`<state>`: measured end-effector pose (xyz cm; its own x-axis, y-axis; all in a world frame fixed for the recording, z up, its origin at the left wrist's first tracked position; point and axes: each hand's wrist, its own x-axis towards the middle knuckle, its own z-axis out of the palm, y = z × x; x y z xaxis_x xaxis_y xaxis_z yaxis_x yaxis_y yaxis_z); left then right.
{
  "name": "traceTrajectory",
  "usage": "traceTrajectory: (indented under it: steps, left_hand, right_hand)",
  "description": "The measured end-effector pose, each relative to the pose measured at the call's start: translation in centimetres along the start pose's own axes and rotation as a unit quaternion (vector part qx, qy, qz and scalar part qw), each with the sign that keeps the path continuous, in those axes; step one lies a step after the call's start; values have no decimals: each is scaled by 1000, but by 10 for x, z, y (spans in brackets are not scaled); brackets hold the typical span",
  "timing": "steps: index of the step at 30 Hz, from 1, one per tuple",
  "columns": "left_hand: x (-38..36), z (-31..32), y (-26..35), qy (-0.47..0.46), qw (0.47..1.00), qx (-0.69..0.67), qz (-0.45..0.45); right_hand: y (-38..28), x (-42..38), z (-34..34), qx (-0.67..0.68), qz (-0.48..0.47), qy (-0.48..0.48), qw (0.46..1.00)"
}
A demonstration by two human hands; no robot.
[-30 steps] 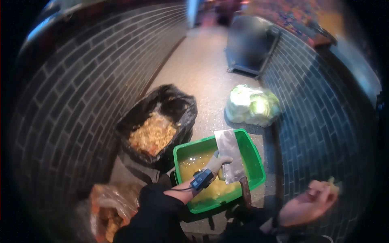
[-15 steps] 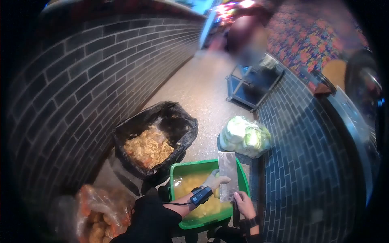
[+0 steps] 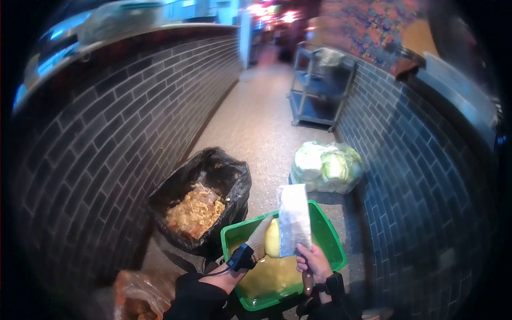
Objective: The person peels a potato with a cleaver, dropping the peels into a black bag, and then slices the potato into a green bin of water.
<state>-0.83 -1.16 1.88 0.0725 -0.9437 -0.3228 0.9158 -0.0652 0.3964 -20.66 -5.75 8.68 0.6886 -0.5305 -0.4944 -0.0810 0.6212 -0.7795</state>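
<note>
A: What does the green tub [image 3: 326, 226] at the lower middle of the frame hold?

B: Cloudy yellow liquid [image 3: 272, 274]. Whatever lies under its surface is too blurred to tell.

A: And the potato [image 3: 272, 238]?

B: Above the tub, smooth and yellow, in the gloved left hand [image 3: 259, 241]. That hand is closed around its left side, though some of the fingers are hidden.

A: The right hand [image 3: 314, 262]?

B: Clamped on the handle of the cleaver [image 3: 294, 218]. The broad blade points up the frame and overlaps the potato's right edge; whether the two touch can't be told from this view.

A: Any other containers?

B: A bin [image 3: 234, 184] left of centre, lined with black plastic, with a heap of tan peelings [image 3: 196, 213] in it. At the lower left edge there's a clear and orange sack [image 3: 146, 288] with brown lumps inside, mostly cut off by the frame. Right of centre, just beyond the tub, a clear plastic bag is packed with pale green cabbages [image 3: 335, 166].

A: What is all this standing on?

B: A pale, speckled floor [image 3: 256, 117], running up the frame between two dark brick walls, one on the left [image 3: 154, 90] and one on the right [image 3: 416, 186].

A: Farther off?

B: A shelved cart [image 3: 314, 113] against the right wall, upper right of centre, and blurred bright lights [image 3: 272, 12] at the top.
</note>
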Motion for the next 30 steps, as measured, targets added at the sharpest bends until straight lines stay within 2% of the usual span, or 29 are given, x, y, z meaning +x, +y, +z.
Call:
traceTrajectory:
  steps: [2, 3, 5, 8, 10, 11, 12, 14, 15, 17, 18, 20, 22, 28, 30]
  left_hand:
    - [-4, -4, 10, -9, 998, 67, 1]
    - [-4, -4, 14, -2, 997, 73, -5]
    - [-14, 8, 21, -76, 987, 140, 19]
    - [-34, 41, 27, -50, 976, 213, 10]
    - [-32, 39, 14, -12, 992, 118, -41]
    - [-34, 43, 9, -6, 992, 121, -39]
    - [-28, 37, 5, -15, 990, 129, -57]
    - [-8, 11, -13, -47, 989, 134, -33]
    - [-9, 13, -17, -42, 990, 129, -40]
    - [-11, 21, -22, -57, 927, 356, 100]
    - [-10, 19, -24, -58, 928, 357, 95]
    - [-10, 17, -24, -68, 854, 487, 167]
    - [-14, 18, -22, -55, 833, 526, 163]
    - [-17, 26, -24, 19, 787, 589, 185]
    - [-21, 34, -20, 26, 735, 650, 193]
  right_hand:
    - [-5, 4, -20, 0, -29, -1, 1000]
    - [-10, 1, -28, 54, -29, -47, 997]
    - [-22, -11, -30, 117, -13, -110, 987]
    - [-19, -4, -50, 104, 12, -52, 993]
    - [-19, 2, -51, -78, -111, 70, 988]
    - [-12, 13, -67, -164, -153, 97, 970]
    - [-9, 15, -69, -164, -134, 101, 972]
    - [-6, 23, -69, -244, -363, 123, 891]
    - [-11, 16, -72, -313, -300, 149, 889]
    - [-11, 10, -69, -338, -291, 162, 880]
    - [-12, 8, -66, -364, -291, 170, 868]
    - [-14, 2, -60, -363, -298, 179, 864]
    - [-16, -3, -57, -407, -278, 141, 858]
    - [-11, -2, -52, -458, -301, 147, 824]
    - [-6, 2, -52, -455, -307, 147, 823]
